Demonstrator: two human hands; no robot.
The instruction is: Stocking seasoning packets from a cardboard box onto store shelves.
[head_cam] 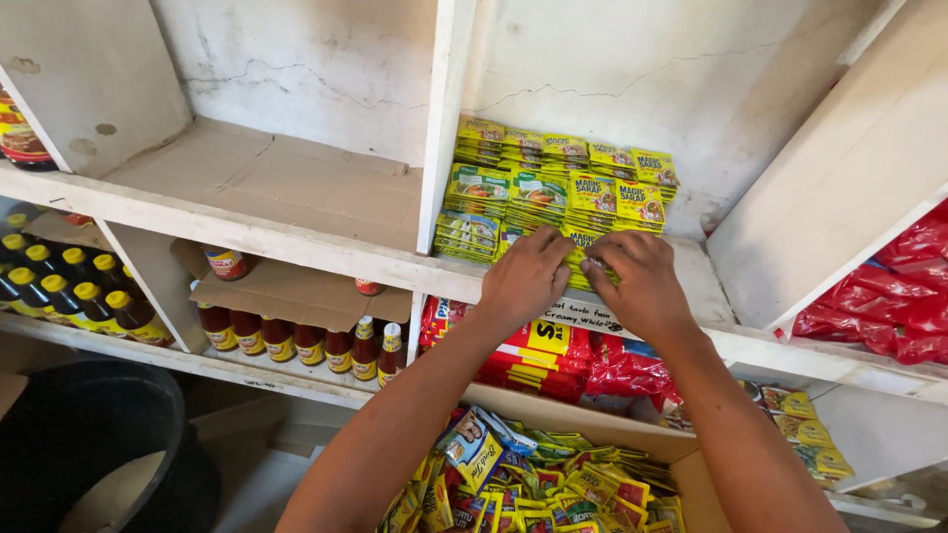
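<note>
Sachets (553,192) stacked in rows on the white shelf (326,247), yellow and green, leaning a little toward the front edge. Left hand (526,279) and right hand (640,286) side by side at that edge, fingers curled onto a small front bundle (583,259) of the same packs, pinched between both grips; hard to tell how firmly, since knuckles hide the fingertips. Bundle resting on the shelf just ahead of the stacks, touching the front row.

Risks, judged from this: slippery flat packs, loosely squared, likely to fan out or slide off the lip if pressed unevenly. Any spill likely to drop into the open box (691,464) of mixed packets below, or onto the red packs (553,355) on the lower shelf. A push too far back could shove the rear rows askew against the wall. Bottles (296,341) to the left well apart, so little danger there.
</note>
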